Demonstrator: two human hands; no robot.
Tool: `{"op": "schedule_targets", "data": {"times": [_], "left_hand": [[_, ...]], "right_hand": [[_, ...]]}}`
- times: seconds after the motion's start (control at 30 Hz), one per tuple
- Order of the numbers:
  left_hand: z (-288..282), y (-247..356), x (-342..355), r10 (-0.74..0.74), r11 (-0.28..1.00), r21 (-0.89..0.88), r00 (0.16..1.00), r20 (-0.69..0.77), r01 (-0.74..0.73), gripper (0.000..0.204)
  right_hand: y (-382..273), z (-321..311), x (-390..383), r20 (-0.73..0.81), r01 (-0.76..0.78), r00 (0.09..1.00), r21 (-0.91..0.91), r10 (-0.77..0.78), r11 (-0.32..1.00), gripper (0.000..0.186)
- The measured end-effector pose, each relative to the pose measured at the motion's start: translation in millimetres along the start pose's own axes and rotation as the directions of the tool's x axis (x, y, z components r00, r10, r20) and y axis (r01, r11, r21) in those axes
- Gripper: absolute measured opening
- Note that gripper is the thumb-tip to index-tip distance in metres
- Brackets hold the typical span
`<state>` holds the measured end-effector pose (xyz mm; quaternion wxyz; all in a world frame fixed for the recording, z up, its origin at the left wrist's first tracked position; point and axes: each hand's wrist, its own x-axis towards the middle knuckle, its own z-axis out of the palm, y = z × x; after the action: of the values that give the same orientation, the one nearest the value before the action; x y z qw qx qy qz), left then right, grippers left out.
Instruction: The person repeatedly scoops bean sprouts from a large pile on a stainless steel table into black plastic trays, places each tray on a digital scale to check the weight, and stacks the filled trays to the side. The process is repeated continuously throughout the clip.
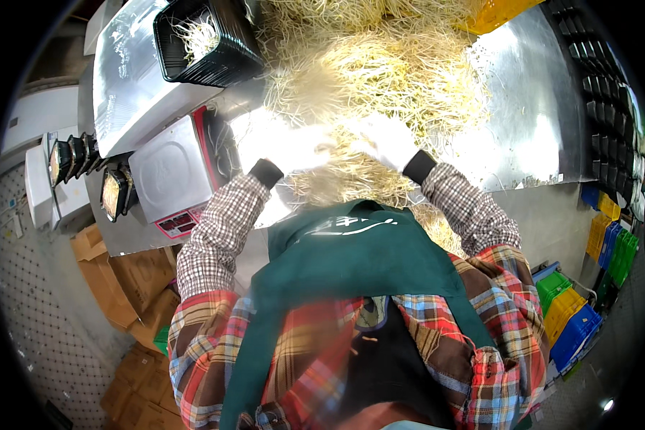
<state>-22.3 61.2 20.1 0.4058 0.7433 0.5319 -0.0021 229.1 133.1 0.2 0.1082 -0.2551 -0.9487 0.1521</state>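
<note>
A large heap of pale yellow bean sprouts (380, 68) is spread over the metal table (527, 136), reaching toward its front edge. Both of my hands wear white gloves and are at the near part of the heap, a short gap apart, with sprouts between and around them. My left hand (301, 148) comes in from the left and my right hand (390, 141) from the right. Strong glare washes out both gloves, so their fingers and any sprouts in them cannot be made out.
At my left stand a weighing scale (170, 163), a stack of black trays (226, 61) with some sprouts inside, and filled black packs (112, 193). Black trays (605, 111) line the right side. A yellow crate (498, 13) is at the back; cardboard boxes (132, 276) lie low left.
</note>
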Motion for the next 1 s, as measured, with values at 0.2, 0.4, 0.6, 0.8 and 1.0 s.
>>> {"op": "schedule_targets", "data": {"times": [0.2, 0.4, 0.6, 0.8, 1.0], "left_hand": [[-9, -5, 77, 0.037, 0.92, 0.34, 0.819, -0.572, 0.195, 0.063], [52, -27, 20, 0.297, 0.938, 0.264, 0.916, -0.27, -0.227, 0.031], [-15, -22, 46, -0.183, 0.98, -0.027, 0.841, -0.509, 0.197, 0.014], [-61, -35, 118, -0.459, 0.825, 0.138, 0.792, -0.403, 0.549, 0.101], [-81, -85, 96, -0.155, 0.882, -0.467, 0.974, -0.166, 0.061, 0.082]], "right_hand": [[48, 6, 71, -0.323, -0.175, 0.943, -0.287, 0.077, 0.942, 0.054], [13, 33, -15, 0.14, -0.127, 0.984, 0.133, 0.109, 0.983, 0.025], [45, -12, 62, -0.281, -0.093, 0.955, 0.014, 0.094, 0.996, 0.02], [92, -18, 155, 0.192, -0.271, 0.917, -0.345, 0.35, 0.899, 0.097], [111, -64, 157, 0.411, -0.183, 0.898, 0.018, 0.159, 0.983, 0.103]]}}
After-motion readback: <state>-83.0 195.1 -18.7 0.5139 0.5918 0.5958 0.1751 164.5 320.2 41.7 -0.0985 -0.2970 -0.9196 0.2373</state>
